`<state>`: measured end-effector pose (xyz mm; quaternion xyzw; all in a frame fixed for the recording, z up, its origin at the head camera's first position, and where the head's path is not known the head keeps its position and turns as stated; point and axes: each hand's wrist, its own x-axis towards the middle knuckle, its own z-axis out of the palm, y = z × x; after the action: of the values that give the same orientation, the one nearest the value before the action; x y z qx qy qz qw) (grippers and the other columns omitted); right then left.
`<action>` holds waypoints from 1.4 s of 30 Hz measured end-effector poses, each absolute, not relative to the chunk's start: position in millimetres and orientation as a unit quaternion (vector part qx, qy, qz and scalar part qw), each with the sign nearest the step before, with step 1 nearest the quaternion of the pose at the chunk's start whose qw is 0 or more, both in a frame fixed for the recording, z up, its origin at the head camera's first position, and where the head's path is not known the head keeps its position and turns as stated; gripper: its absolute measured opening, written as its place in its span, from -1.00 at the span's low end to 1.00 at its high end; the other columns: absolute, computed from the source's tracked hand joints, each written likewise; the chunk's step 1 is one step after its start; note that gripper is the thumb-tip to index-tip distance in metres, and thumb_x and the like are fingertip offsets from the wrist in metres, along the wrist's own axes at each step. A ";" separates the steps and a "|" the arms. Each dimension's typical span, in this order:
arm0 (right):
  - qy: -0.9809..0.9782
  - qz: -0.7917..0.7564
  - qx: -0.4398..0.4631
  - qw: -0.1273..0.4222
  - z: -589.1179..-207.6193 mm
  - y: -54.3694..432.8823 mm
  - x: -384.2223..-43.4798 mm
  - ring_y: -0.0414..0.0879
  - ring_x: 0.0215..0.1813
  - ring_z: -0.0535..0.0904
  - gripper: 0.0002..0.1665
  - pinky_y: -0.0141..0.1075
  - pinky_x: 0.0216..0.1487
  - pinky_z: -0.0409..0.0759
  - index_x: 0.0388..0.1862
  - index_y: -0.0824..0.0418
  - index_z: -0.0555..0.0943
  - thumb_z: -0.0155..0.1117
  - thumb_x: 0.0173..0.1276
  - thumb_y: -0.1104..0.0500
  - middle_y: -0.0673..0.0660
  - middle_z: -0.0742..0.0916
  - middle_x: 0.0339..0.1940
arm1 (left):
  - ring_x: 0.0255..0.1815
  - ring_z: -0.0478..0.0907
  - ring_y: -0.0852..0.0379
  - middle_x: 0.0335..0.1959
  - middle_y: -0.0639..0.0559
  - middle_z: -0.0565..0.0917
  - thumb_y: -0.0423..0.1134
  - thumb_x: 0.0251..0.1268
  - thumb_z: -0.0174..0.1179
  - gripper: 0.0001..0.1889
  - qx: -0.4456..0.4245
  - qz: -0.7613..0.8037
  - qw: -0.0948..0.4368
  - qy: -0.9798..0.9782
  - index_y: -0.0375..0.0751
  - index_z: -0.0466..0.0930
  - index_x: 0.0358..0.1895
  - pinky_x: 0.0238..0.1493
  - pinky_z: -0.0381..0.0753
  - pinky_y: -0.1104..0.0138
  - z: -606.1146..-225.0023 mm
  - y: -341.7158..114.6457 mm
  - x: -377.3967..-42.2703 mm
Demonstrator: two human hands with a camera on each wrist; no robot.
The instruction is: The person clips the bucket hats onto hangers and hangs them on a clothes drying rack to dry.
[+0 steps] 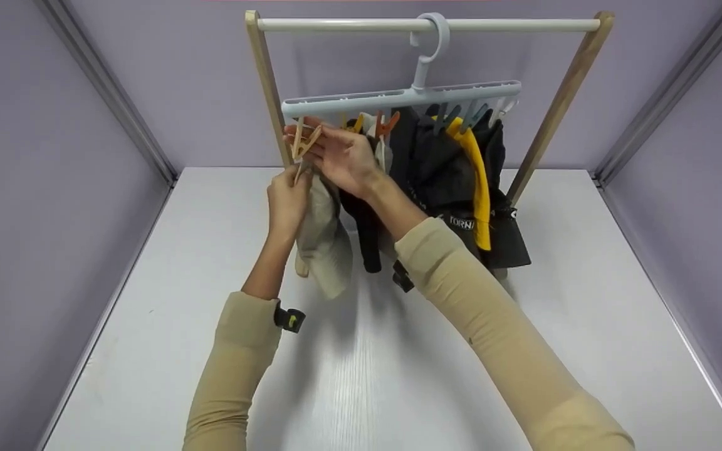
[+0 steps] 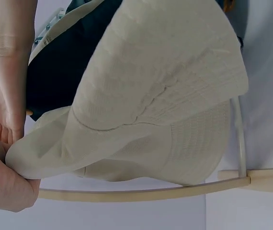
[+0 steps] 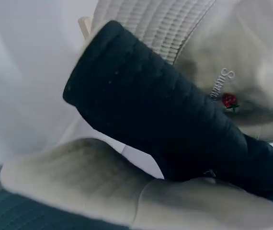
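Observation:
My left hand [image 1: 287,202] pinches the top of a beige bucket hat [image 1: 325,235], just below a pale orange clothes peg [image 1: 306,143]. In the left wrist view the hat [image 2: 146,91] hangs with its stitched brim away from the pinching fingers. The right hand [image 1: 345,160] is palm up beside the peg, its extended fingers reaching behind it and partly hidden. That peg hangs at the left end of a light blue clip hanger [image 1: 348,101]. The right wrist view shows a strawberry and lettering embroidered on the hat [image 3: 251,62], next to a black hat [image 3: 160,110].
A white rail [image 1: 348,25] on a wooden stand [image 1: 555,106] bears the hanger, which tilts down to the left. Several dark hats [image 1: 445,169] and a yellow strap [image 1: 479,188] hang to the right from coloured pegs. Beneath is a white tabletop [image 1: 586,300] between pale walls.

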<state>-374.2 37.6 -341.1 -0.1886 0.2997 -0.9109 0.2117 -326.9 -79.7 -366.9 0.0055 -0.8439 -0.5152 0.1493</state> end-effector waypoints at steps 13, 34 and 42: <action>0.269 -0.924 -0.161 0.220 -347.8 40.3 -371.9 0.14 -0.10 0.45 -0.49 -0.13 0.10 0.32 0.06 0.49 0.32 -0.43 0.30 0.21 0.32 0.51 -0.15 | -0.58 0.25 0.15 -0.62 0.05 0.37 -0.29 0.36 0.02 -0.81 -0.002 -0.518 0.149 -0.842 -0.31 0.59 -0.31 -0.53 0.19 0.37 -369.3 -81.6 -326.9; 0.356 -0.887 -0.177 0.236 -347.4 60.4 -382.4 0.06 0.01 0.47 -0.62 -0.20 0.18 0.28 0.08 0.50 0.38 -0.33 0.51 0.31 0.26 0.57 -0.09 | -0.67 0.21 0.21 -0.60 0.05 0.40 -0.27 0.38 0.01 -0.82 -0.007 -0.515 0.124 -0.848 -0.30 0.54 -0.32 -0.62 0.18 0.40 -373.4 -77.6 -325.0; 0.296 -0.902 -0.173 0.264 -349.3 63.5 -383.5 0.09 -0.05 0.44 -0.54 -0.18 0.06 0.33 -0.01 0.45 0.43 -0.42 0.48 0.23 0.30 0.55 -0.09 | -0.53 0.33 0.14 -0.40 -0.07 0.56 -0.26 0.38 0.01 -0.74 -0.006 -0.517 0.116 -0.848 -0.35 0.55 -0.03 -0.50 0.28 0.38 -373.0 -76.2 -325.9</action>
<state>-383.5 63.5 -349.3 -0.1728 0.2958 -0.9017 0.2640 -325.9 -76.2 -373.0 -0.0064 -0.8483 -0.5166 0.1159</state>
